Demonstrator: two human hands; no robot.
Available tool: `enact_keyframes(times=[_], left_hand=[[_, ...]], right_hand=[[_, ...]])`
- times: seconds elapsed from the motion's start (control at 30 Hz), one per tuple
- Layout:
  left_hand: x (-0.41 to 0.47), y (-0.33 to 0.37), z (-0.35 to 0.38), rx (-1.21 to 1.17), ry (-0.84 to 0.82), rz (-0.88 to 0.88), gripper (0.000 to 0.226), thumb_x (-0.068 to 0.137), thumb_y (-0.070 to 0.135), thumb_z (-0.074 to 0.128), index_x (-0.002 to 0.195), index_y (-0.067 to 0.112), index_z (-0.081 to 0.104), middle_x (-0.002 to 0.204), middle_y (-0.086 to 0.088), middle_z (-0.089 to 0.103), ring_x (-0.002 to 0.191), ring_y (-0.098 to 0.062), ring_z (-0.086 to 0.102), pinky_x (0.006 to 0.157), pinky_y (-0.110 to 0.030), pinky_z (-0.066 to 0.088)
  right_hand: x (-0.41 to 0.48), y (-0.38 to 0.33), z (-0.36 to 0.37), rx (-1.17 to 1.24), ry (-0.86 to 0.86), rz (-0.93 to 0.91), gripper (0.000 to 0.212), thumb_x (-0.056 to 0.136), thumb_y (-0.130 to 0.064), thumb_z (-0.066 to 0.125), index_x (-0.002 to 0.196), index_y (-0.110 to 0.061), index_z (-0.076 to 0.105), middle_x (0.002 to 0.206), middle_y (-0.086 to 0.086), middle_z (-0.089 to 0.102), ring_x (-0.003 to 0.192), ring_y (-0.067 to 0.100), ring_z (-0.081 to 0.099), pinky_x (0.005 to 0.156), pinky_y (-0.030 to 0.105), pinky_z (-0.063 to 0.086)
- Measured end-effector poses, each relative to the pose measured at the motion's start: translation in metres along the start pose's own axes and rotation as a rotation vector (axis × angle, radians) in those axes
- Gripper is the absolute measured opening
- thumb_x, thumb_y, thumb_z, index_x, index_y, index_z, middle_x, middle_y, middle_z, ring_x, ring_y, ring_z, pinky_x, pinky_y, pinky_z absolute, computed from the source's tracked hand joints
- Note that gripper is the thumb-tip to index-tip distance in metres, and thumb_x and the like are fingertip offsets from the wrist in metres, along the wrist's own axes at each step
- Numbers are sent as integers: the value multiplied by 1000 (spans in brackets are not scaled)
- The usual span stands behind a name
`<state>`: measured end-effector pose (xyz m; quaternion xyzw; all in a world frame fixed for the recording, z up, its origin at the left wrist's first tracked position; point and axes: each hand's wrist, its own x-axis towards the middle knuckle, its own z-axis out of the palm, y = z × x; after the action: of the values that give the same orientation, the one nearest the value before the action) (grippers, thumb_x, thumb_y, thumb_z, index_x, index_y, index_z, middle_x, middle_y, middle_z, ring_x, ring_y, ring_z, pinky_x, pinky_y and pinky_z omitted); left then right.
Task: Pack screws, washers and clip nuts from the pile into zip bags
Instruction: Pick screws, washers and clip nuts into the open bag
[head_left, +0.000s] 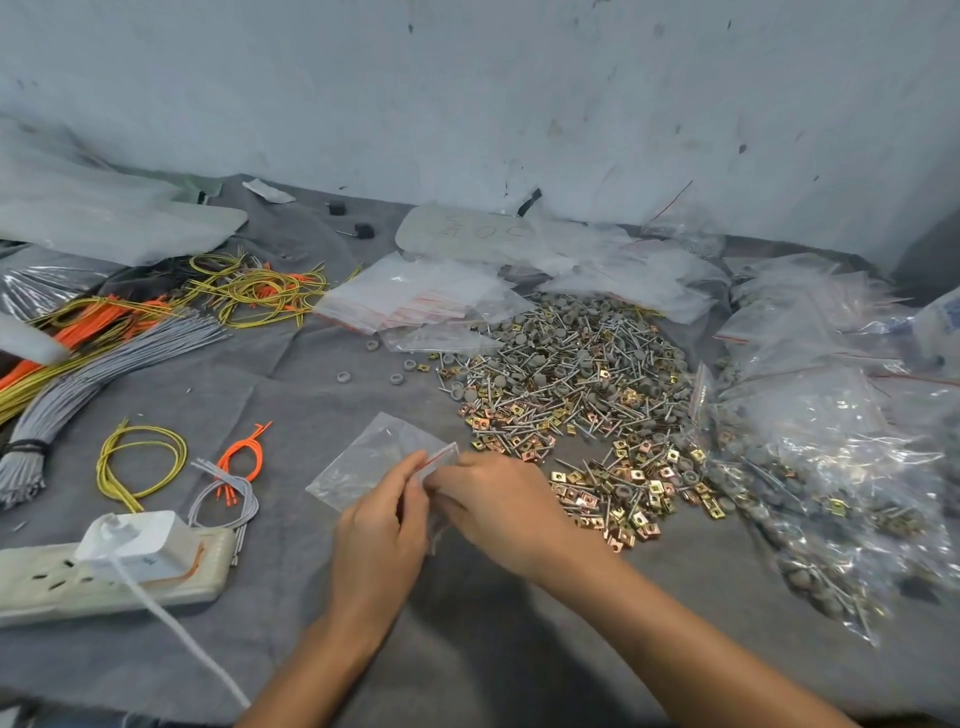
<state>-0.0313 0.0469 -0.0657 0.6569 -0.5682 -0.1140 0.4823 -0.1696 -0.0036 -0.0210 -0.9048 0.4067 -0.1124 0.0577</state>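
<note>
Your left hand (379, 525) and right hand (498, 504) both pinch the mouth of a zip bag (363, 462) at lower centre, fingers closed on its red-striped edge. It looks empty. At the right edge lie filled bags (831, 467), yet the pile (576, 374) at centre right is large, so much remains.

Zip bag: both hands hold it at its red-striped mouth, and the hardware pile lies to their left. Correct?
No: the head view shows the pile of screws, washers and clip nuts on the right of the hands. The left hand and right hand do hold the zip bag at its red-striped mouth.
</note>
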Motion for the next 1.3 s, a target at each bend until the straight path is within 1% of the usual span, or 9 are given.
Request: enact_keyframes(times=[0.1, 0.23, 0.4, 0.53, 0.63, 0.77, 0.93, 1.13, 1.3], left_hand=[[1, 1, 0, 3, -9, -17, 37, 92, 27, 50, 119, 17, 73, 106, -1, 77, 90, -25, 70, 75, -27, 46], [0, 2, 1, -12, -11, -64, 30, 97, 24, 54, 119, 21, 73, 105, 4, 77, 88, -23, 71, 75, -34, 52], [0, 0, 4, -21, -36, -85, 29, 97, 13, 59, 121, 22, 72, 82, 7, 74, 68, -17, 62, 65, -30, 43], [1, 0, 3, -11, -37, -91, 29, 96, 12, 60, 121, 22, 73, 86, 3, 76, 73, -22, 65, 66, -27, 40], [1, -1, 3, -14, -51, -99, 30, 96, 11, 61, 121, 23, 73, 90, 1, 76, 78, -25, 67, 68, -25, 40], [2, -1, 2, -27, -53, -98, 30, 97, 10, 61, 122, 21, 73, 94, 1, 77, 80, -23, 67, 69, -18, 39], [2, 1, 1, -35, -69, -95, 30, 98, 11, 59, 123, 22, 72, 98, 3, 77, 83, -22, 68, 71, -19, 40], [2, 0, 0, -38, -68, -84, 30, 98, 11, 60, 123, 20, 72, 96, 1, 77, 81, -21, 66, 69, -13, 37], [2, -1, 1, -48, -64, -74, 29, 97, 9, 60, 122, 20, 72, 94, 1, 77, 79, -20, 66, 70, -16, 39]], right_hand=[[-2, 5, -6, 172, 39, 7, 22, 99, -32, 55, 115, -28, 70, 99, -4, 66, 97, 22, 63, 79, 38, 50], [6, 38, -21, 345, 168, 181, 7, 96, -28, 65, 98, -29, 72, 67, -23, 57, 62, -1, 54, 66, 29, 51], [56, 101, -32, 273, 157, 411, 7, 98, -28, 63, 101, -33, 66, 86, -19, 63, 77, 5, 63, 68, 31, 55], [96, 134, -28, 161, 35, 465, 11, 98, -22, 61, 106, -24, 69, 102, -6, 69, 87, 13, 64, 82, 36, 56], [109, 139, -25, 98, -98, 437, 6, 96, -22, 64, 93, -23, 69, 93, -3, 71, 78, 14, 63, 72, 34, 53], [115, 140, -29, 63, -150, 394, 18, 94, -18, 64, 79, -28, 63, 84, -6, 69, 72, 12, 61, 58, 26, 41], [113, 138, -28, -19, -219, 307, 6, 90, -20, 69, 93, -26, 67, 83, -15, 57, 79, 10, 57, 70, 28, 43], [117, 131, -22, -227, -216, 195, 19, 92, -11, 60, 109, -19, 63, 101, 3, 65, 91, 23, 60, 73, 34, 47], [115, 125, -18, -386, -188, 147, 19, 94, 1, 50, 108, -9, 58, 95, 9, 65, 86, 28, 63, 74, 42, 57]])
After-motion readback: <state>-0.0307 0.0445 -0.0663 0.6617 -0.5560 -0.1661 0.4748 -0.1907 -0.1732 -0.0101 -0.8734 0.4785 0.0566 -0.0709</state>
